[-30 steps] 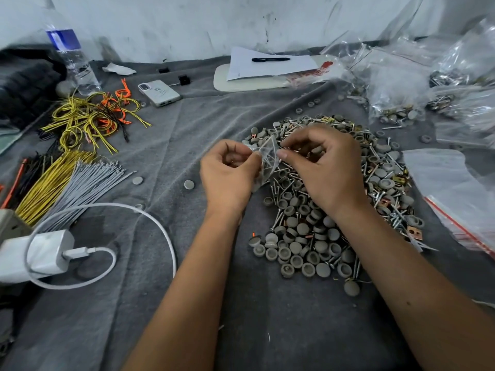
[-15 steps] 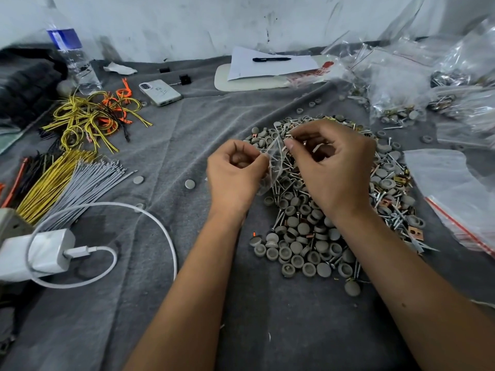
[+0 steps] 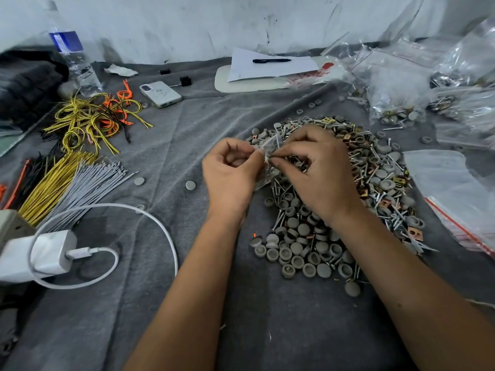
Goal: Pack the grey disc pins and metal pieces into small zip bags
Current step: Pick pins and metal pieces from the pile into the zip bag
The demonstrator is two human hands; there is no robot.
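Clear plastic, creased and glinting, the small zip bag [image 3: 270, 151] hangs between the two hands just above the near-left edge of the heap of grey disc pins and metal pieces [image 3: 345, 199], its long axis running down and slightly toward the person. The left hand [image 3: 230, 175] pinches its upper edge from the left with curled fingers, while the right hand [image 3: 318, 170] pinches it from the right, thumb and forefinger narrow; whether the mouth is open I cannot tell, and the right hand lies nearer the heap
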